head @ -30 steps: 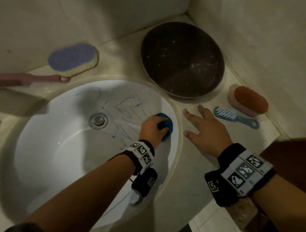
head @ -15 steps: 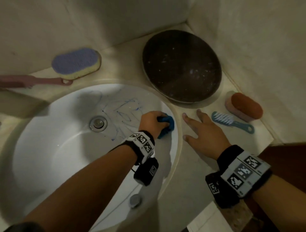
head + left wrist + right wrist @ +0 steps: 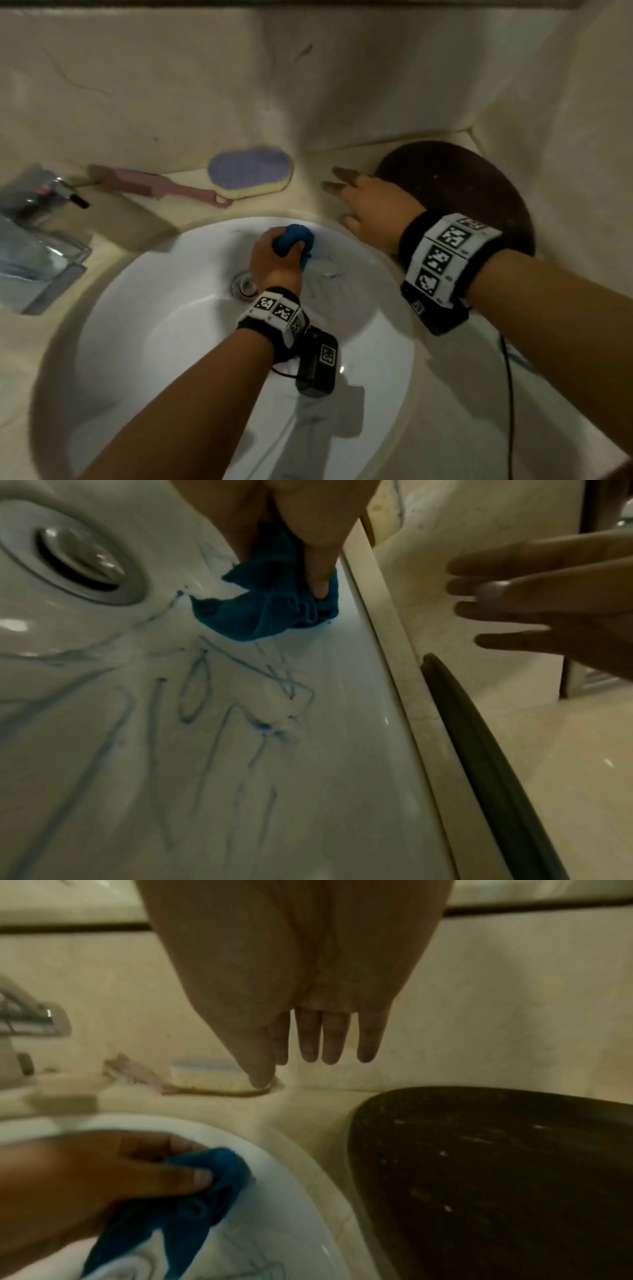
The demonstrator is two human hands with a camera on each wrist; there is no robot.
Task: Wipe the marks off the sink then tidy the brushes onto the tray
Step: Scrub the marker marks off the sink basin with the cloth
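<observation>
My left hand (image 3: 274,253) grips a bunched blue cloth (image 3: 296,236) against the far wall of the white sink (image 3: 164,329), just beyond the drain (image 3: 244,286). Blue pen marks (image 3: 205,696) cover the basin beside the cloth (image 3: 267,610). My right hand (image 3: 363,202) hovers flat over the counter, fingers straight, between the sink rim and the dark round tray (image 3: 479,192). A purple-topped yellow scrub brush (image 3: 251,173) and a pink handled brush (image 3: 161,186) lie at the back wall.
A chrome tap (image 3: 37,240) stands at the left of the counter. The beige wall closes the back and right side. A black cable (image 3: 510,394) hangs by my right forearm. The tray (image 3: 496,1177) is bare inside.
The view swung left and up. My left hand with the cloth moved from the sink's right side to the far wall above the drain. My right hand lifted toward the back, beside the tray.
</observation>
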